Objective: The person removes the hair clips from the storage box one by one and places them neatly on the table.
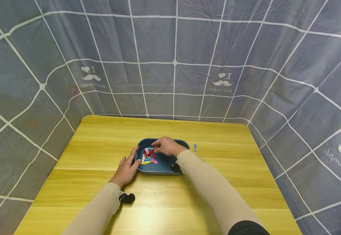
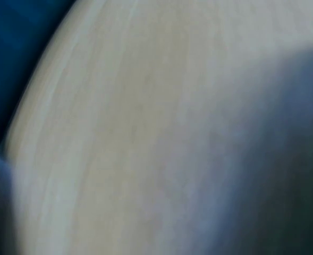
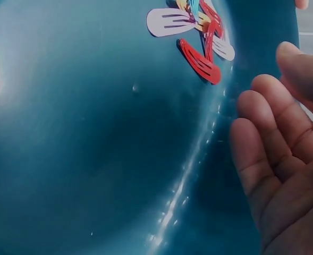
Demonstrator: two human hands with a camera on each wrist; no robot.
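Note:
A dark blue rectangular basin [image 1: 161, 171] sits on the table. Toward its left end lies a small pile of snap hair clips [image 1: 148, 157] in red, pink, yellow and blue; the right wrist view shows a red hair clip [image 3: 200, 62] and a pale lilac one. My left hand [image 1: 125, 169] rests against the basin's left side, thumb and fingers spread along the rim. Over the basin's far part is my right hand [image 1: 167, 146], its fingers [image 3: 250, 149] loosely bent with no clip between them, just right of the pile.
One blue hair clip [image 1: 195, 147] lies on the wooden table [image 1: 105, 137] to the right of the basin. A grey curtain with white lines [image 1: 158, 42] hangs behind and on both sides. In the left wrist view, mostly blurred tabletop [image 2: 119, 133] shows.

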